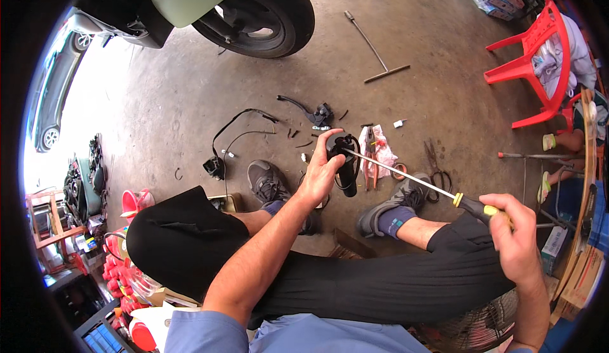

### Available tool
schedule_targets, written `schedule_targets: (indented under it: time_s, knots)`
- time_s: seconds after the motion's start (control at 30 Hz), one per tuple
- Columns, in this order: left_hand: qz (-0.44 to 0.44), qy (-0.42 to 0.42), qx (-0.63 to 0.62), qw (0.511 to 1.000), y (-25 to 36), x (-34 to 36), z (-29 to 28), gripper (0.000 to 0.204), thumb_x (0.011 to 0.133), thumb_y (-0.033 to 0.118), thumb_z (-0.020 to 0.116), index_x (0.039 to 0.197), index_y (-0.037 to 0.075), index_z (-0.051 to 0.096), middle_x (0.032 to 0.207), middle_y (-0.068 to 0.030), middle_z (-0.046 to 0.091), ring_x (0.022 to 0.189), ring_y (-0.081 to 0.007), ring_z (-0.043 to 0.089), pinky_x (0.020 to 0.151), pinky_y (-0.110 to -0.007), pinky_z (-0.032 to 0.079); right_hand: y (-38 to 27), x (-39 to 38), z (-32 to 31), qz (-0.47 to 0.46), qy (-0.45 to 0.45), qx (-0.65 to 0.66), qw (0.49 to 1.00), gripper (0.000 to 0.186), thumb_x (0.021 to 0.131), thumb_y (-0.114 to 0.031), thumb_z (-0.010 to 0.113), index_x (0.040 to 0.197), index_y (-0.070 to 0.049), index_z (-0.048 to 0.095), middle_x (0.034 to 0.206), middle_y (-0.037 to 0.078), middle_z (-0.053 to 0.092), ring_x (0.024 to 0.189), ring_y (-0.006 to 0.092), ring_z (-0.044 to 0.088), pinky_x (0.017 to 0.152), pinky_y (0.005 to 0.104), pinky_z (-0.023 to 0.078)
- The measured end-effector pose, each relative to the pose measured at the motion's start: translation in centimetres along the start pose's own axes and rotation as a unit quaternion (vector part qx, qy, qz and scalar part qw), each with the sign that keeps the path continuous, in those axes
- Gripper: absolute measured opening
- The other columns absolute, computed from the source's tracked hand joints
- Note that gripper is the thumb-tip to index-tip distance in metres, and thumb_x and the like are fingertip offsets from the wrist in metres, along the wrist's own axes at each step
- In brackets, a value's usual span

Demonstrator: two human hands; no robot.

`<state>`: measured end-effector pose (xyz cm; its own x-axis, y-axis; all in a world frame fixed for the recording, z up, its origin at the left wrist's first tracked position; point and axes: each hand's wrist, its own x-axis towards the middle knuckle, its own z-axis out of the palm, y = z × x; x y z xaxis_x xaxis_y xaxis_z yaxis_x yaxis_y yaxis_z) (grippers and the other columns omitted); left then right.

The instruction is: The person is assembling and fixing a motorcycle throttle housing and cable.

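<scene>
My left hand point(321, 169) grips a black plastic part point(347, 175), its round housing uppermost and a tube-like piece hanging below. The fingers wrap the housing's left side. In my right hand point(515, 229) is a long screwdriver point(412, 178) with a black and yellow handle; its shaft runs left to the housing, where the tip meets or enters it. Beneath, on the floor, lie pliers point(369, 162) on a pink-stained cloth point(382, 138) and a pair of scissors point(438, 174). A black lever assembly point(317, 113) and a switch with cable point(214, 166) lie beyond.
A scooter's front wheel point(269, 19) stands at the far left. Further right, a T-handle wrench point(374, 51) lies on the concrete floor point(406, 10). A red plastic chair point(533, 54) is at the right. Red items point(124, 283) crowd the left side.
</scene>
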<state>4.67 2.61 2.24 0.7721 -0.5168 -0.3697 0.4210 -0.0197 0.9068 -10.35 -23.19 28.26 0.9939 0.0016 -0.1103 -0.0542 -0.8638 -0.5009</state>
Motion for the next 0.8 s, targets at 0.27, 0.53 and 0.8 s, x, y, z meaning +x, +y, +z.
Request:
schedule_targets:
  time_s: [0.27, 0.53, 0.8]
  knots:
    - [-0.005, 0.000, -0.084, 0.996, -0.1, 0.4, 0.0, 0.056, 0.090, 0.004, 0.052, 0.144, 0.015, 0.040, 0.100, -0.0016, 0.056, 0.083, -0.0090, 0.053, 0.075, -0.026, 0.046, -1.0, 0.1, 0.2, 0.019, 0.000, 0.006, 1.000, 0.048, 0.068, 0.005, 0.071, 0.115, -0.003, 0.062, 0.103, 0.016, 0.059, 0.088, 0.0296, 0.062, 0.075, 0.0397, 0.050]
    - [-0.015, -0.011, -0.088, 0.996, -1.2, 0.5, -0.8, 0.057, 0.093, 0.003, 0.051, 0.146, 0.018, 0.037, 0.105, -0.0032, 0.058, 0.091, -0.0114, 0.060, 0.081, -0.030, 0.051, -0.6, 0.2, 1.0, 0.134, 0.012, 0.115, 0.984, 0.036, 0.076, 0.002, 0.069, 0.111, -0.001, 0.064, 0.088, 0.007, 0.061, 0.073, 0.0190, 0.060, 0.066, 0.0323, 0.048]
    - [-0.027, -0.017, -0.109, 0.994, 0.1, 0.5, -0.5, 0.055, 0.093, 0.002, 0.050, 0.146, 0.016, 0.038, 0.106, -0.0034, 0.057, 0.095, -0.0118, 0.060, 0.083, -0.032, 0.052, -1.2, 0.3, 0.9, 0.009, 0.035, -0.036, 0.999, 0.049, 0.066, 0.005, 0.072, 0.113, -0.001, 0.062, 0.101, 0.014, 0.057, 0.084, 0.0317, 0.063, 0.074, 0.0388, 0.051]
